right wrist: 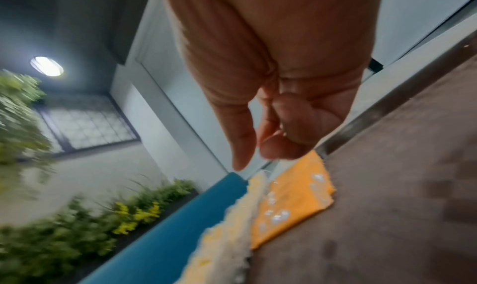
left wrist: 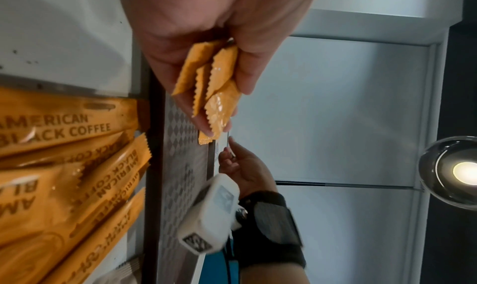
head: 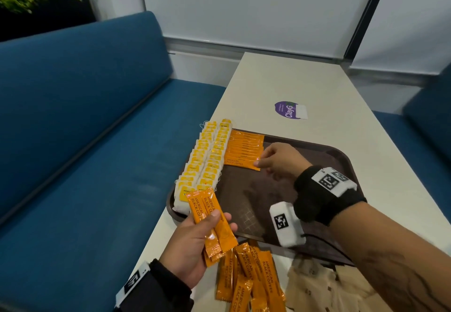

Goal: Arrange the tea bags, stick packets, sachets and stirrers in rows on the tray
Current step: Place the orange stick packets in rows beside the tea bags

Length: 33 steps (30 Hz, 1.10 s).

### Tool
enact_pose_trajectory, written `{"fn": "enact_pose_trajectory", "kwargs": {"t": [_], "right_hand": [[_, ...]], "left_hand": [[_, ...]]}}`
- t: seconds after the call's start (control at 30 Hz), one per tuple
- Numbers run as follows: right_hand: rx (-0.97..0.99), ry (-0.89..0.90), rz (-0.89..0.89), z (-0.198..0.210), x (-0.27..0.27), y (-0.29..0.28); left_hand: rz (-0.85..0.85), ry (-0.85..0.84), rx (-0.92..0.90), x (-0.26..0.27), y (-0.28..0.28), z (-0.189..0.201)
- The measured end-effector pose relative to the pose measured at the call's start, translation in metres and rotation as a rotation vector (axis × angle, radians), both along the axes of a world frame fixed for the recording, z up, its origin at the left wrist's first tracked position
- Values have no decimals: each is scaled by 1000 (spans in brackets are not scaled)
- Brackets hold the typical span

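A brown tray (head: 305, 155) (right wrist: 387, 186) lies on the table. Two rows of yellow tea bags (head: 207, 165) (right wrist: 227, 227) run along its left side. Beside them is an overlapping row of orange coffee stick packets (head: 244, 150) (right wrist: 291, 202). My right hand (head: 258, 164) (right wrist: 258, 156) hovers at the right end of the nearest packet in that row, fingertips touching it, fingers loosely curled and holding nothing. My left hand (head: 220, 219) (left wrist: 224, 109) grips several orange stick packets (head: 205, 204) (left wrist: 219, 74) over the tray's near left corner.
A loose pile of orange stick packets (head: 251, 277) (left wrist: 64, 145) lies on the table in front of the tray. Pale beige packets (head: 317, 287) sit blurred to their right. A purple sticker (head: 289, 109) is on the table beyond the tray. A blue bench (head: 85, 141) runs along the left.
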State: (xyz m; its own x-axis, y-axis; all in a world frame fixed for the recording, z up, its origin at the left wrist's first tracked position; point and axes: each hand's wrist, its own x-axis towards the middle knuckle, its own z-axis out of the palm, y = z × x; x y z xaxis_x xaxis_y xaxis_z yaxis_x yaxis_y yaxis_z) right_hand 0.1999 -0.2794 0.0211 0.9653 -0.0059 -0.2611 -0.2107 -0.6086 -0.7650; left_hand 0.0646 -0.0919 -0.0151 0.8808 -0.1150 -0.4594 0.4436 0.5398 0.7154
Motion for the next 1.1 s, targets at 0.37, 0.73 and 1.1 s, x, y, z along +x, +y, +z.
{"fn": "enact_pose_trajectory", "kwargs": {"t": [0.37,0.73,1.1], "right_hand": [[237,194,249,5,-130,26],[351,16,-222,6,-76,-2],[164,273,-245,-23,14,5]], "left_hand": [[56,-29,-56,-11,-20,17],[79,89,-56,-4,-6,2],[-4,67,-121,2,3,-1]]}}
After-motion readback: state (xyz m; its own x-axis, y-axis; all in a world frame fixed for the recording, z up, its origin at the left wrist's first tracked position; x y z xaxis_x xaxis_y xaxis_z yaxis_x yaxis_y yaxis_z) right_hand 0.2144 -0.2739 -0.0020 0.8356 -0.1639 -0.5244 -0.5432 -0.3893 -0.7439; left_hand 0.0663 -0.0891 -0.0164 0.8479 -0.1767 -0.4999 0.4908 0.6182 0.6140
